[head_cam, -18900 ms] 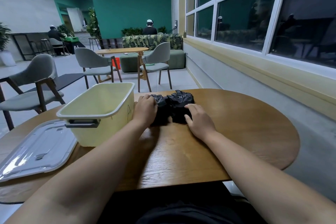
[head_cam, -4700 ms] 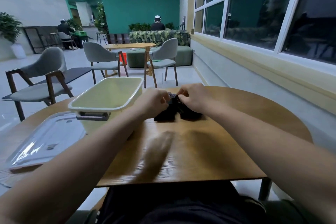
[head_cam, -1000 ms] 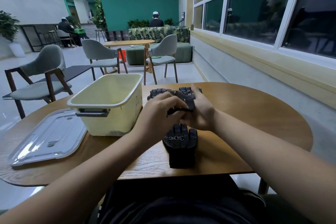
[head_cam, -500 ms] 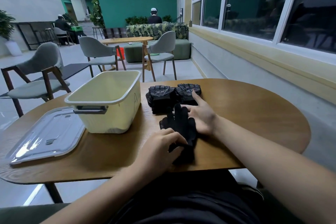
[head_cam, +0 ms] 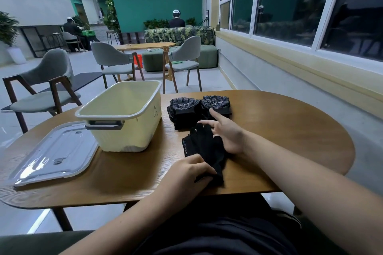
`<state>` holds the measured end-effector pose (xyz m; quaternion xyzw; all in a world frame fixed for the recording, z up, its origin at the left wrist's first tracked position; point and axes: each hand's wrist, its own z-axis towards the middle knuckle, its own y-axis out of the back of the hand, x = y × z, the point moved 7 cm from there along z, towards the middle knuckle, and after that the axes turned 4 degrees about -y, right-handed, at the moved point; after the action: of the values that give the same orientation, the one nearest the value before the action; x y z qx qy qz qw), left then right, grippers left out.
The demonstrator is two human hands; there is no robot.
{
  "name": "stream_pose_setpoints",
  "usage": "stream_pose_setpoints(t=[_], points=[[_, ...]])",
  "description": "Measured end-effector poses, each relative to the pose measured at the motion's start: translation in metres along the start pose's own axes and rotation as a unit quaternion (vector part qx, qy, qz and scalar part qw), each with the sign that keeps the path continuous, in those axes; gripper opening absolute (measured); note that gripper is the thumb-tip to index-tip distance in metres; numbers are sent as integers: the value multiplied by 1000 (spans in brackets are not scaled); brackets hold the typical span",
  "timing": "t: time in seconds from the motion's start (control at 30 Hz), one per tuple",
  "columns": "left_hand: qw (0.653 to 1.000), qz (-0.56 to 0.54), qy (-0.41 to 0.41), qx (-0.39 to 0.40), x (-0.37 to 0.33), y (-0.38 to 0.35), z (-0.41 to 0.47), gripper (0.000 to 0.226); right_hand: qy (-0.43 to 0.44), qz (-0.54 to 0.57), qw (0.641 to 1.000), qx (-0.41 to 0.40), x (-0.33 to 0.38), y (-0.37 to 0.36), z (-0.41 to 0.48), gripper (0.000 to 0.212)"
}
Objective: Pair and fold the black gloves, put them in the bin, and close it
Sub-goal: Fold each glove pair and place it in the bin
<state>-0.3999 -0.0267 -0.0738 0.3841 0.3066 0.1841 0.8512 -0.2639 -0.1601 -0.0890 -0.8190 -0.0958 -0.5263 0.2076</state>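
Note:
Black gloves (head_cam: 204,147) lie flat on the round wooden table (head_cam: 290,141), fingers pointing away from me. My left hand (head_cam: 186,172) grips their cuff end near the table's front edge. My right hand (head_cam: 226,132) rests beside their fingertips with straight fingers, index pointing forward. Behind them sit two folded black glove bundles, one on the left (head_cam: 183,113) and one on the right (head_cam: 216,104). The pale yellow bin (head_cam: 124,116) stands open to the left, with its clear lid (head_cam: 56,153) lying flat on the table further left.
Grey chairs (head_cam: 47,89) and another wooden table (head_cam: 145,46) stand beyond my table. A window wall runs along the right. Two people sit far back in the room.
The view has dipped slightly. My left hand has closed more tightly on the glove cuffs. My right hand has stayed beside the glove fingertips.

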Motion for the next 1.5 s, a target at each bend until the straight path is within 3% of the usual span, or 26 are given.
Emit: stream_pose_setpoints(t=[0.23, 0.4, 0.6, 0.83, 1.1, 1.4, 1.5], points=[[999, -30, -11, 16, -6, 5, 7, 13, -8, -20, 1000, 16, 3, -6, -7, 80], [986, -33, 142, -80, 54, 31, 24, 8, -7, -21, 1000, 16, 1, -6, -6, 78], [963, 46, 264, -22, 136, 28, 52, 14, 3, -22, 1000, 9, 2, -5, -8, 77], [969, 32, 246, 3, 139, 27, 67, 18, -2, -39, 999, -3, 0, -4, -7, 76], [960, 28, 272, -51, 139, 42, 63, 15, 0, -62, 998, -14, 2, -6, -14, 72], [959, 40, 277, -43, 139, 34, 59, 14, 20, -58, 998, 2, 5, -7, -19, 68], [963, 36, 262, -50, 125, 36, 54, 31, 28, -63, 998, 3, 5, -7, -18, 67]])
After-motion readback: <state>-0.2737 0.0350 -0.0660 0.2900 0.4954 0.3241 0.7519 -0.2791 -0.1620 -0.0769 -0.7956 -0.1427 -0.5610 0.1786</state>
